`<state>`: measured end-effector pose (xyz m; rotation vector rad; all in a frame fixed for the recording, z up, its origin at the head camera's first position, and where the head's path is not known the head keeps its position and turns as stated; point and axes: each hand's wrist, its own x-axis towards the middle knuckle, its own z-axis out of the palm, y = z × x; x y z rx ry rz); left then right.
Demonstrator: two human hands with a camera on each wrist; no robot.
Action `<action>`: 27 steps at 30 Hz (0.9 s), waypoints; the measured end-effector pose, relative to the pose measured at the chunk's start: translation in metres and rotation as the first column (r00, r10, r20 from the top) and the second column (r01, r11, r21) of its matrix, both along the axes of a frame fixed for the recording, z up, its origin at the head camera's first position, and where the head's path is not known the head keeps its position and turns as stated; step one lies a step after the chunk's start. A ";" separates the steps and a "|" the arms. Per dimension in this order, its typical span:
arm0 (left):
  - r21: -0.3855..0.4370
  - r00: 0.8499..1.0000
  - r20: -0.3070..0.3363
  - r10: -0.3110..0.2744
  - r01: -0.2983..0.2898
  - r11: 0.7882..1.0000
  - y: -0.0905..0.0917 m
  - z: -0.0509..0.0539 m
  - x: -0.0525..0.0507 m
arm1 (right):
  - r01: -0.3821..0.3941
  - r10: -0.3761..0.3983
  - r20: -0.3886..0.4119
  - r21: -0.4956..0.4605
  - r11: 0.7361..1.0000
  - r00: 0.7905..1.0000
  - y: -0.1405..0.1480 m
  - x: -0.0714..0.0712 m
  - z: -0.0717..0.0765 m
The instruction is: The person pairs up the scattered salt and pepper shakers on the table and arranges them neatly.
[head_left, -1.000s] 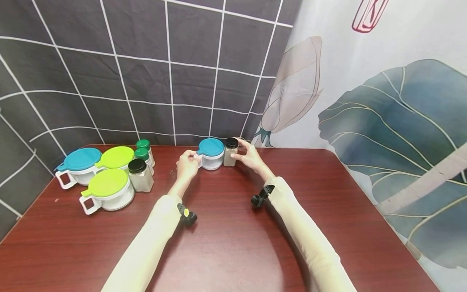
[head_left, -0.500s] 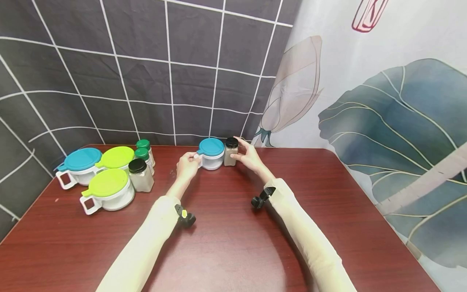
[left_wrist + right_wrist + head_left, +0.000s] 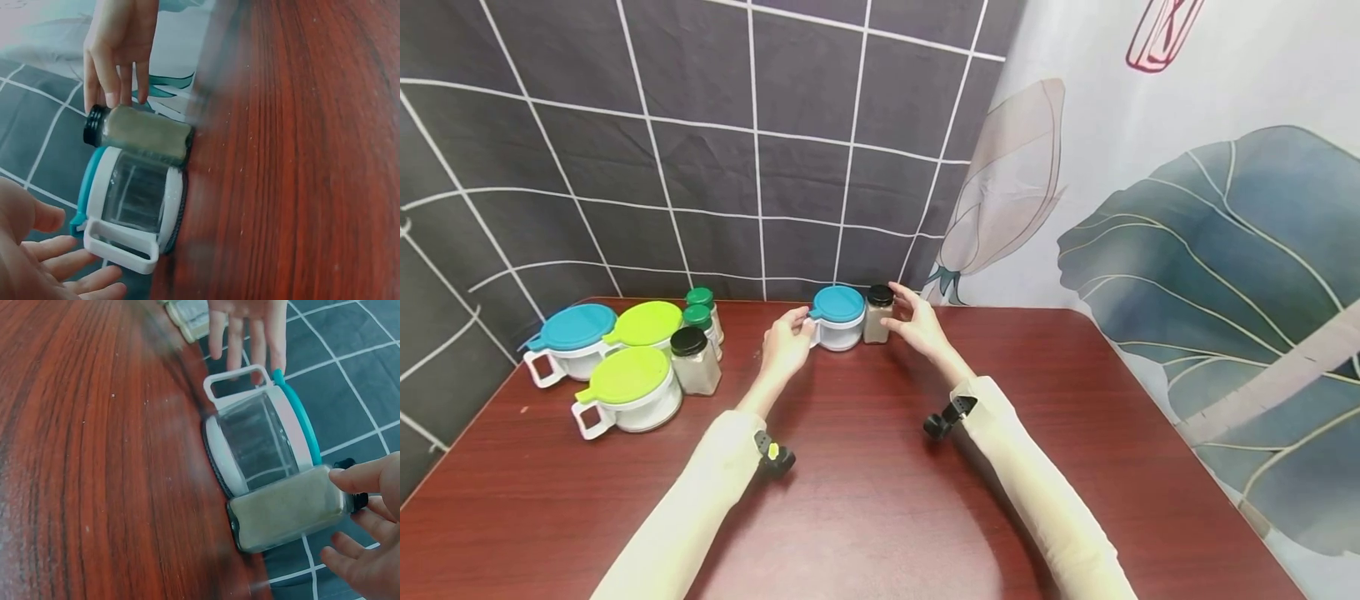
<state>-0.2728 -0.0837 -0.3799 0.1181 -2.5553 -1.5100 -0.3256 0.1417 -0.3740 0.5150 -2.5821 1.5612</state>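
Observation:
A white-and-clear seasoning pot (image 3: 837,332) with a blue lid stands near the back of the table. Touching or almost touching its right side is a square glass spice jar (image 3: 876,323) with a black lid and pale contents. My left hand (image 3: 786,343) is beside the pot's white handle (image 3: 122,247); its fingers look extended and not wrapped around it in the left wrist view. My right hand (image 3: 922,329) is at the jar's right side, fingers spread and loosely bent. Its thumb (image 3: 357,477) overlaps the jar's shoulder in the right wrist view; whether it touches cannot be told.
On the left stand another blue-lidded pot (image 3: 574,360), two green-lidded pots (image 3: 638,408), a second black-lidded jar (image 3: 696,371) and two small green-capped bottles (image 3: 711,327). A dark grid-patterned cloth (image 3: 805,183) hangs behind the red-brown table (image 3: 857,483).
The left hand's fingers have loosened from the pot's handle. The right hand has shifted slightly off the jar. Pot and jar stay in place; the head view has tilted slightly.

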 end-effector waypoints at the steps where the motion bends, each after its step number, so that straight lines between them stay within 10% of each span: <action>1: -0.004 1.000 -0.003 -0.008 0.008 1.000 -0.001 0.001 0.001 | 0.003 -0.002 -0.006 0.007 1.000 1.000 0.000 0.001 0.000; 27: -0.013 0.997 -0.062 -0.042 0.042 0.999 -0.019 0.022 0.025 | 0.077 -0.053 -0.283 0.074 0.994 0.958 -0.012 0.024 0.007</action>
